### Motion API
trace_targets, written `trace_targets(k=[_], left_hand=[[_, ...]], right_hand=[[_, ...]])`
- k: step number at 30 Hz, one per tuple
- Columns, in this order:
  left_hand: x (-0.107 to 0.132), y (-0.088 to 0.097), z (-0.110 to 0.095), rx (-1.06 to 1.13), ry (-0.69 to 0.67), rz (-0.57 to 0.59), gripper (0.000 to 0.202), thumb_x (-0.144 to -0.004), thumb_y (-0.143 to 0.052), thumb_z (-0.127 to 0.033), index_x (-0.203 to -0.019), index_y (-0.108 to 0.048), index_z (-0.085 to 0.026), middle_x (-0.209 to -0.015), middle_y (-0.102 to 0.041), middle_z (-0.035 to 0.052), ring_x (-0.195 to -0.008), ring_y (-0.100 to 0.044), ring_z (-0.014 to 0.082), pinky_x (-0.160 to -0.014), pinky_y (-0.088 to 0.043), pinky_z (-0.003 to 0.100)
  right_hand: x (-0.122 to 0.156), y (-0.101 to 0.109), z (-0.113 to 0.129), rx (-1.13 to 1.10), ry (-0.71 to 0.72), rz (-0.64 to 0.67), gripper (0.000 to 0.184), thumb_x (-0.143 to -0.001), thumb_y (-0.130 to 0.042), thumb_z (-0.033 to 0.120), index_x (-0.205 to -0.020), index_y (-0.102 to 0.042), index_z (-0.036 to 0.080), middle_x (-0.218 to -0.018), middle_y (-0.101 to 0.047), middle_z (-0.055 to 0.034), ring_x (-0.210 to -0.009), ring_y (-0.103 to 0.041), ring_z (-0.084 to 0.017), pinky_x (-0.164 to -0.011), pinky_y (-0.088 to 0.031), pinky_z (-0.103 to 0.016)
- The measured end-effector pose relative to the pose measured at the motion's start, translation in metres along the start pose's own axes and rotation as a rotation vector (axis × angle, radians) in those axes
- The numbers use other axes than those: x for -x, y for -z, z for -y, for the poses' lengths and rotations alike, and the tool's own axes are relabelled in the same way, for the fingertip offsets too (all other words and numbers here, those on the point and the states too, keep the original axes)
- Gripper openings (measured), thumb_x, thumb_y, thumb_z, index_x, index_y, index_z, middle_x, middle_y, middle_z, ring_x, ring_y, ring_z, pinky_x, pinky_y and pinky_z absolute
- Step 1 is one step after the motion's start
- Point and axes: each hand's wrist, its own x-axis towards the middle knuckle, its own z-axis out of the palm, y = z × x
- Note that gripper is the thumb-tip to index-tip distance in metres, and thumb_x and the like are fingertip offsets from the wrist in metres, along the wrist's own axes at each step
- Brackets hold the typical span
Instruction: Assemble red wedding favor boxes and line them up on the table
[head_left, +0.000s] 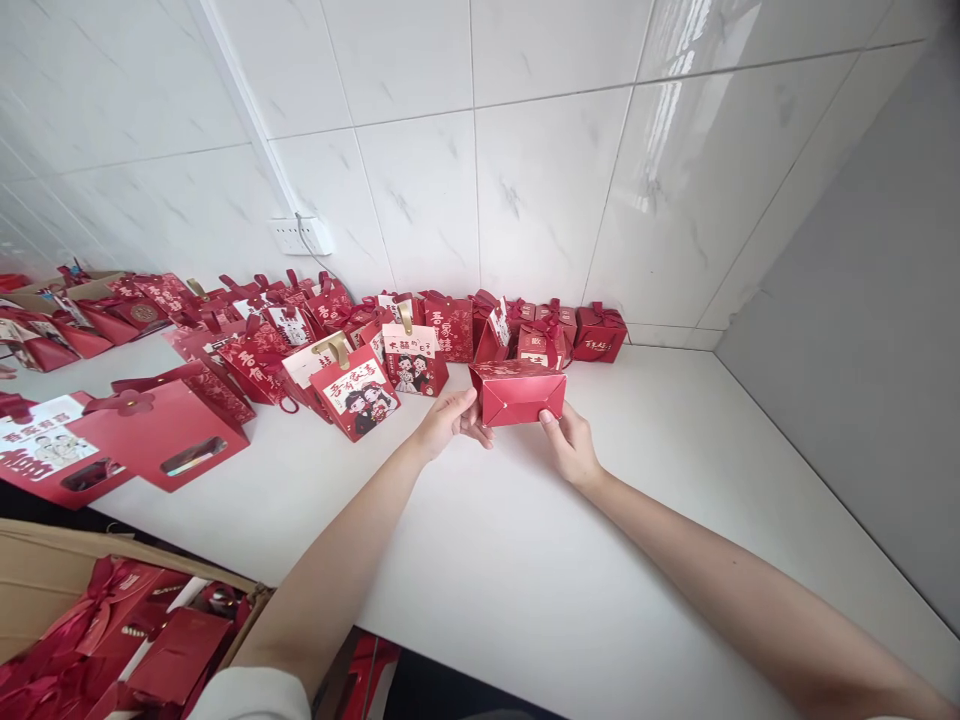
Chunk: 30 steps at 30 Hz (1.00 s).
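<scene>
- One red box (pixel 523 398) is held between two hands over the counter (pixel 675 440), its folded base turned toward the camera; whether it touches the surface, I cannot tell.
- The left hand (pixel 448 415) grips its left side, thumb at the edge — the lower fingers lie partly spread below.
- The right hand (pixel 574 448) pinches the lower right corner, thumb on the base.
- Just left of the left hand stand two gift boxes printed with cartoon couples, a nearer one (pixel 358 398) and a farther one (pixel 416 365).
- Behind the held box, a ribboned dark red box (pixel 600 335) sits near the tiled wall (pixel 547 190).
- Lower left — a carton (pixel 34 580) full of red packages.
</scene>
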Motion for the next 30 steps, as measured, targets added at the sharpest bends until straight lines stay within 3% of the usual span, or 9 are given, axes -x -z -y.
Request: trace_targets(k=[7,11,14,17,20,24,30], left_hand=[[-0.001,0.003,0.004,0.041,0.025,0.015,0.053,-0.081,-0.058,-0.061,-0.059,-0.044,-0.015,-0.064,-0.068,0.0089,-0.062,-0.069,0.0241,-0.056,-0.056,0.035],[-0.002,0.006,0.003,-0.005,0.05,-0.017,0.057,-0.081,-0.05,-0.068,-0.06,-0.047,-0.015,-0.069,-0.07,0.0106,-0.067,-0.07,0.0249,-0.067,-0.056,0.039],[-0.004,0.005,0.004,-0.081,0.089,-0.111,0.054,-0.082,-0.051,-0.067,-0.079,-0.062,-0.014,-0.086,-0.072,0.0125,-0.084,-0.07,0.026,-0.083,-0.054,0.041],[-0.006,0.002,0.007,-0.089,0.046,-0.204,0.046,-0.081,-0.062,-0.056,-0.107,-0.064,-0.019,-0.105,-0.071,0.0111,-0.102,-0.065,0.0277,-0.091,-0.051,0.042],[-0.007,-0.001,0.011,-0.025,-0.022,-0.236,0.047,-0.08,-0.067,-0.049,-0.117,-0.061,-0.021,-0.111,-0.069,0.0093,-0.108,-0.062,0.0272,-0.095,-0.049,0.043],[-0.008,-0.005,0.012,0.076,-0.112,-0.267,0.044,-0.079,-0.07,-0.041,-0.117,-0.058,-0.023,-0.117,-0.066,0.0069,-0.109,-0.062,0.0239,-0.099,-0.047,0.042],[-0.012,0.008,0.016,0.233,-0.142,-0.434,0.044,-0.085,-0.06,-0.05,-0.122,-0.054,-0.025,-0.125,-0.061,0.0077,-0.106,-0.062,0.0207,-0.091,-0.051,0.037]], right_hand=[[0.0,0.002,-0.004,0.027,0.02,0.008,0.035,-0.097,-0.041,0.046,-0.111,-0.06,0.02,-0.104,-0.065,-0.0089,-0.098,-0.06,-0.026,-0.089,-0.047,-0.041],[0.0,0.002,-0.001,0.113,0.095,-0.001,0.036,-0.097,-0.041,0.042,-0.126,-0.052,0.022,-0.118,-0.061,-0.0113,-0.11,-0.057,-0.028,-0.095,-0.047,-0.045],[-0.001,0.001,0.002,0.219,0.248,-0.034,0.046,-0.096,-0.046,0.033,-0.141,-0.037,0.027,-0.146,-0.04,-0.0117,-0.136,-0.037,-0.029,-0.111,-0.034,-0.051],[-0.002,0.001,0.0,0.28,0.382,-0.019,0.05,-0.096,-0.044,0.023,-0.143,-0.032,0.033,-0.158,-0.019,-0.0068,-0.145,-0.023,-0.028,-0.116,-0.027,-0.055],[-0.003,0.002,-0.006,0.323,0.404,0.005,0.052,-0.095,-0.041,0.018,-0.143,-0.031,0.036,-0.159,-0.015,-0.0046,-0.145,-0.022,-0.028,-0.114,-0.03,-0.057],[-0.003,0.002,-0.008,0.339,0.408,0.02,0.05,-0.094,-0.042,0.016,-0.139,-0.037,0.037,-0.16,-0.012,-0.0031,-0.144,-0.025,-0.029,-0.111,-0.036,-0.056],[0.0,-0.001,0.005,0.316,0.347,0.049,0.052,-0.093,-0.046,0.021,-0.142,-0.033,0.031,-0.159,-0.016,-0.0081,-0.141,-0.031,-0.029,-0.112,-0.033,-0.057]])
